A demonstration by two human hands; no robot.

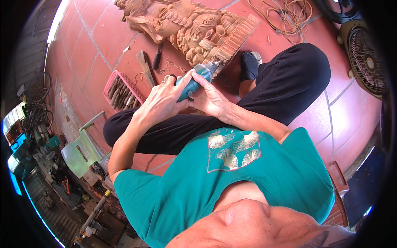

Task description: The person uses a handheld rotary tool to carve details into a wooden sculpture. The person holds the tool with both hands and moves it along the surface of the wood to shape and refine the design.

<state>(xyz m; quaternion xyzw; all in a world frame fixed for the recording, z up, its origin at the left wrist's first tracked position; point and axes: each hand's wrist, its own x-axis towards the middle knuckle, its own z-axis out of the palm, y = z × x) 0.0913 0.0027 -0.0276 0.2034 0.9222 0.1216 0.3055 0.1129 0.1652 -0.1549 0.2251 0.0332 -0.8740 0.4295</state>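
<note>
Both my hands are wrapped round a teal rotary tool [191,87], a small die grinder by its shape. My left hand [164,97] closes over its body from the left, and my right hand [211,97] grips it from the right. The tool's metal nose points away from me, at the near lower edge of a carved wooden sculpture [194,27]. Whether its tip touches the wood is too small to tell. The reddish-brown sculpture lies on the floor, with deep-cut figures and a ridged base toward the right.
Left of the sculpture lie a wooden mallet or bat [145,66], a dark-handled tool [157,56] and wood shavings [169,66]. A pink basket [135,88] holds several wooden-handled tools. An orange cord [285,20] coils at the upper right, near a fan [367,60]. A pale green chair [80,155] stands left.
</note>
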